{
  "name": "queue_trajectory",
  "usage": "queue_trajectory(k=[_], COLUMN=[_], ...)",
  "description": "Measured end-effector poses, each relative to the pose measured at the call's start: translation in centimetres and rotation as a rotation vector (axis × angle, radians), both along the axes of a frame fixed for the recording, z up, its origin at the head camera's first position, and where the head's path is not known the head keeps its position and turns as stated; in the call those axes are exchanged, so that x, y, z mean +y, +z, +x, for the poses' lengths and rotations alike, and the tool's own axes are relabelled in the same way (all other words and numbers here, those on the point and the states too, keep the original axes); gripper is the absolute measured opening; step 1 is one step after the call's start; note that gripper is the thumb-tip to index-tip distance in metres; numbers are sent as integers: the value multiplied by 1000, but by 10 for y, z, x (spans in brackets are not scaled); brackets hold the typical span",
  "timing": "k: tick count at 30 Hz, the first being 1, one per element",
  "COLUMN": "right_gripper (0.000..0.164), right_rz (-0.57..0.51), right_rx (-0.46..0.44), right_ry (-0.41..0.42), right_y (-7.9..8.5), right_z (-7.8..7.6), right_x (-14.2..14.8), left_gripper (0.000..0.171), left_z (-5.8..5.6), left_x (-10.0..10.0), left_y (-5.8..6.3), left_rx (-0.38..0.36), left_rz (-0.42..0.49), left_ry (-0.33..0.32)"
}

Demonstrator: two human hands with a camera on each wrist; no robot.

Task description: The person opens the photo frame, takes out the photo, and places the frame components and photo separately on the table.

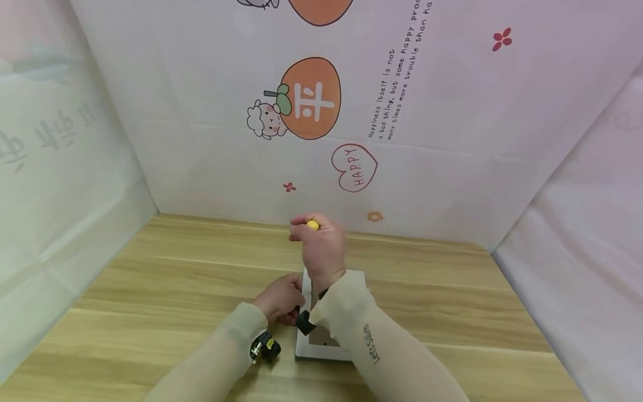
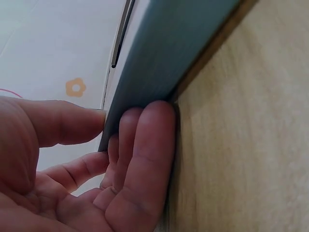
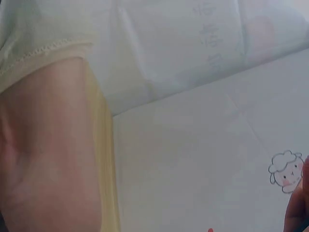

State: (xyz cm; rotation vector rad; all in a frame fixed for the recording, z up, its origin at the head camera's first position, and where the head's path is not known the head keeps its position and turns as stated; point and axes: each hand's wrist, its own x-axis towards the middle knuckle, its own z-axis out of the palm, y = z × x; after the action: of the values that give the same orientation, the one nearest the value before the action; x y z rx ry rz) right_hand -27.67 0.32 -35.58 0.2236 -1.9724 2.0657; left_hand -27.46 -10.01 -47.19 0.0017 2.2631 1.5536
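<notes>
A white-bordered picture frame (image 1: 321, 352) with a brown panel lies on the wooden table, partly covered by my right forearm. My left hand (image 1: 281, 298) holds its left edge; in the left wrist view the thumb touches the upper face and curled fingers (image 2: 154, 140) press the frame's side (image 2: 159, 53). Above the frame's far end, my right hand (image 1: 324, 251) grips something with a rounded yellow end (image 1: 313, 224); the rest of that object is hidden in the fist. The right wrist view catches mostly the wrist (image 3: 53, 140) and a bit of finger at the right edge.
The wood-grain table (image 1: 427, 312) extends to both sides of the frame. A white printed cloth (image 1: 432, 184) stands as a wall behind it, with pale cloth walls left (image 1: 70, 184) and right. Small black cameras (image 1: 268, 349) sit on the wrists.
</notes>
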Motion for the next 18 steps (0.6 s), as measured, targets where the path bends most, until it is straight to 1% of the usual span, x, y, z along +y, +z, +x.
queue_trajectory(k=[3, 5, 8, 9, 11, 12, 14, 18], right_gripper=[7, 7, 7, 7, 6, 6, 5, 7], right_rz=[9, -8, -105, -144, -177, -178, -130, -32], right_rx=[-31, -62, -59, -42, -17, -11, -24, -52], right_ry=[42, 41, 25, 27, 33, 39, 47, 67], right_y=[2, 1, -1, -2, -3, -4, -3, 0], right_z=[1, 0, -6, -8, -11, -11, -9, -3], right_x=[-1, 5, 18, 22, 27, 27, 25, 10], left_gripper=[15, 16, 16, 16, 16, 17, 16, 14], left_z=[0, 0, -1, -2, -2, -3, -4, -5], left_x=[1, 2, 2, 2, 1, 1, 1, 2], left_y=[2, 1, -1, -2, -4, -4, -5, -4], left_rx=[-1, -9, -8, -3, 4, 4, 3, -14], left_rz=[-8, -4, 8, 9, 5, 8, 7, -1], left_ry=[3, 6, 3, 1, 1, 2, 3, 4])
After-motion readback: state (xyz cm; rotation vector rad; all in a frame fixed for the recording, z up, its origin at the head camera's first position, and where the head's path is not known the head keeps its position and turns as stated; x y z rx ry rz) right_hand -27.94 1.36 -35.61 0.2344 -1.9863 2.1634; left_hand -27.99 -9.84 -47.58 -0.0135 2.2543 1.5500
